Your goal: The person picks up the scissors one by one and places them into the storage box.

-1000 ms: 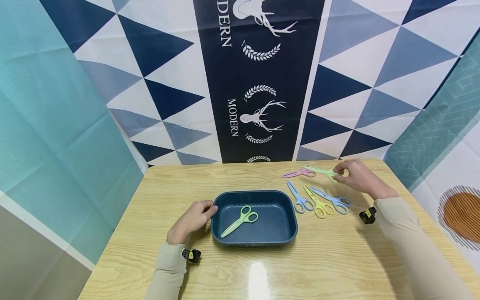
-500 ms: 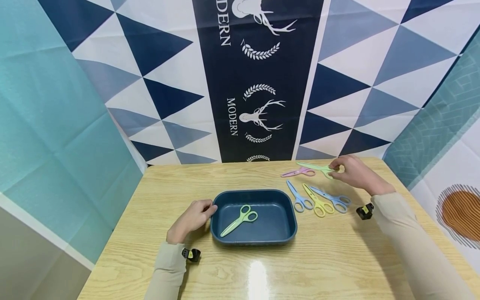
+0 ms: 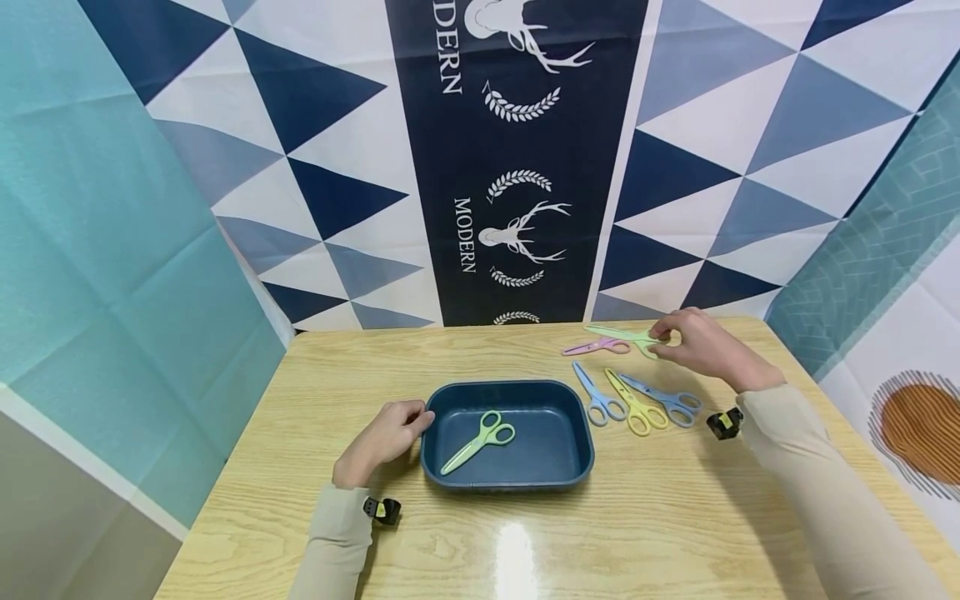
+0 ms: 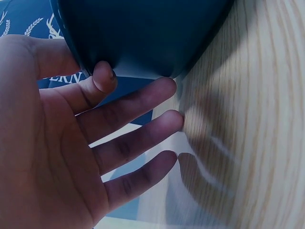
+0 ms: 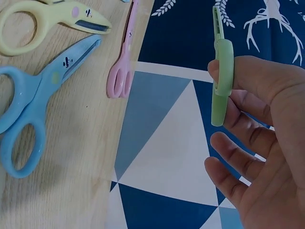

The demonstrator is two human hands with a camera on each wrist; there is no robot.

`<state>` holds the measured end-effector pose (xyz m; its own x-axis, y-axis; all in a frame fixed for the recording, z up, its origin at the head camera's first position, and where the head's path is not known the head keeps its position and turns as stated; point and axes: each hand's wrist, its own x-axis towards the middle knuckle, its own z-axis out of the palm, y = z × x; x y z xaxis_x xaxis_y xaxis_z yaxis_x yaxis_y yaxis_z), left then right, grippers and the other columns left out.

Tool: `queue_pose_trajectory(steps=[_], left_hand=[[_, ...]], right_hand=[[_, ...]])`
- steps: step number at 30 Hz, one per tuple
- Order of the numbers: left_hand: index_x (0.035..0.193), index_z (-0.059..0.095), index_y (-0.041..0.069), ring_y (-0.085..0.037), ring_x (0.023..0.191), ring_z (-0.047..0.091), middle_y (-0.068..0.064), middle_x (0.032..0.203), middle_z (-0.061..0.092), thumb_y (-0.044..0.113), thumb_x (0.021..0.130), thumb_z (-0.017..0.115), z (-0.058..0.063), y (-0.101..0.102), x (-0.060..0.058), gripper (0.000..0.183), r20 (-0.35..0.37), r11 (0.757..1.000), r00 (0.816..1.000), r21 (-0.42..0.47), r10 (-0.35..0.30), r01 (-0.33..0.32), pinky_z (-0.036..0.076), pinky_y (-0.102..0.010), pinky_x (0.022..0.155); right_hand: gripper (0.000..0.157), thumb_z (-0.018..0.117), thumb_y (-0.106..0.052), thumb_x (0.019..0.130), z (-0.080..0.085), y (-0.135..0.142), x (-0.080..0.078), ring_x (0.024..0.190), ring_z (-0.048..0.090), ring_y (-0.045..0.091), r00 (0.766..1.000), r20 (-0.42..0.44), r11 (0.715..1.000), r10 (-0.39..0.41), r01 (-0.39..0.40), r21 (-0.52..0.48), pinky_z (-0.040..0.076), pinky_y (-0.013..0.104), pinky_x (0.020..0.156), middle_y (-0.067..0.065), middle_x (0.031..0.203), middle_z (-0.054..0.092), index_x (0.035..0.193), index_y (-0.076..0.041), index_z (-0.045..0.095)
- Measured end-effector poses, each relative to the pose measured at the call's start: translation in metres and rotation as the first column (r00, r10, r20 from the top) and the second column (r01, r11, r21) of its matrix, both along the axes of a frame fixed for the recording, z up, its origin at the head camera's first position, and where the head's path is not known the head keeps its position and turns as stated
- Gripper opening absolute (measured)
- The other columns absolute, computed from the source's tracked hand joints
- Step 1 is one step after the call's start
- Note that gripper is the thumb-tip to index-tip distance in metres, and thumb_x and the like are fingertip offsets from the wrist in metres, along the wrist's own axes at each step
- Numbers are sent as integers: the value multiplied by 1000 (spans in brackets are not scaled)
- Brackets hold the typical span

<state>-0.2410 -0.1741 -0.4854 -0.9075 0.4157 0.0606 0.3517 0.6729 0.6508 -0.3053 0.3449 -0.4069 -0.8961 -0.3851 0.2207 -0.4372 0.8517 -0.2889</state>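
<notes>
A patterned cloth (image 3: 517, 150) of deer heads and triangles is hanging behind the wooden table (image 3: 360, 367); pink scissors (image 3: 588, 347) are lying near the table's far edge; closer to the person, inner blue scissors (image 3: 587, 381), yellow scissors (image 3: 623, 390) and outer blue scissors (image 3: 651, 392) are lying side by side, blades pointing away, between a dark blue tray (image 3: 551, 458) and the right hand (image 3: 705, 346); the inner pair is sitting just beside the tray's right end; whether the yellow and outer blue pairs are touching is hard to tell, their blades lying so close; the tray itself is standing on the table in front of the person and holding one pair, the boxed green scissors (image 3: 463, 457), lying slantwise on its floor with both finger loops toward the far side; the left hand (image 4: 66, 129) is pinching the tray's left wall between thumb and forefinger, its other three fingers lying spread; the right hand is pinching the raised green scissors (image 3: 617, 334) by the handle between thumb and forefinger, its remaining fingers standing loosely apart; this pair's blade is pointing leftward beside the pink scissors in the head view.
</notes>
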Motion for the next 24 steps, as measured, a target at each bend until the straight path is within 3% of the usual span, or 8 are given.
queue_pose_trajectory(steps=[24], left_hand=[[75, 51, 14, -8, 57, 39, 6, 66, 41, 25, 108, 54, -1, 0, 0, 35, -16, 1000, 1000, 11, -18, 18, 34, -23, 60]], right_hand=[[20, 80, -16, 89, 1, -22, 5, 91, 68, 28, 1000, 26, 1000, 9, -9, -13, 54, 53, 85, 11, 96, 74, 102, -1, 76]])
